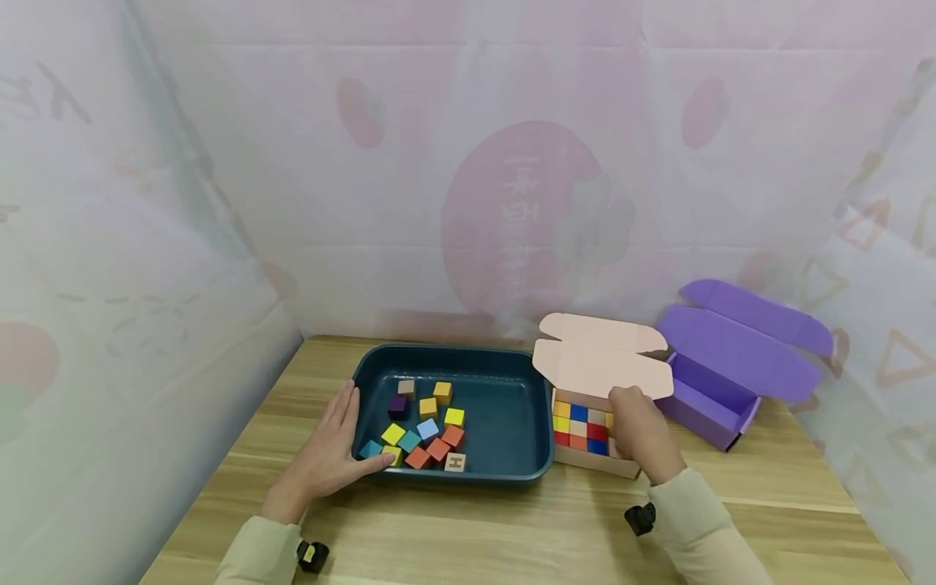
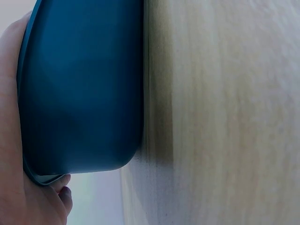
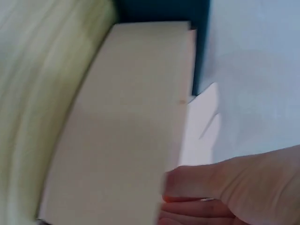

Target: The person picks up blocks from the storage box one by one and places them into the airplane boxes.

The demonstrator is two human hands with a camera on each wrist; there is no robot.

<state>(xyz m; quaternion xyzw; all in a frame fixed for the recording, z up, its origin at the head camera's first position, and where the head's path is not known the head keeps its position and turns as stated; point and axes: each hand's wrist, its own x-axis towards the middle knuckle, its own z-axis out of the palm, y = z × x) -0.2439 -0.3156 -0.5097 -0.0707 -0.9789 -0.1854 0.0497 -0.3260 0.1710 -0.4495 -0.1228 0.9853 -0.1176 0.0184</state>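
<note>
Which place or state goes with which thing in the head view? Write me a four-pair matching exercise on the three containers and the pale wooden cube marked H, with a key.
Things
1. dark teal rectangular tray
2. peach rectangular cardboard box
3. purple rectangular cardboard box
4. pale wooden cube marked H

Places or states
A. rightmost container
B. inside the tray, near its front wall
C. touched by the left hand
D. right hand at its right end

Pairs: 1-C, 2-D, 3-A, 4-B

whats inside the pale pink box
Rows of cubes show in the pink box: yellow, blue, red, orange, plain wood. The right hand covers part of its right end; what lies beneath is hidden.
</note>
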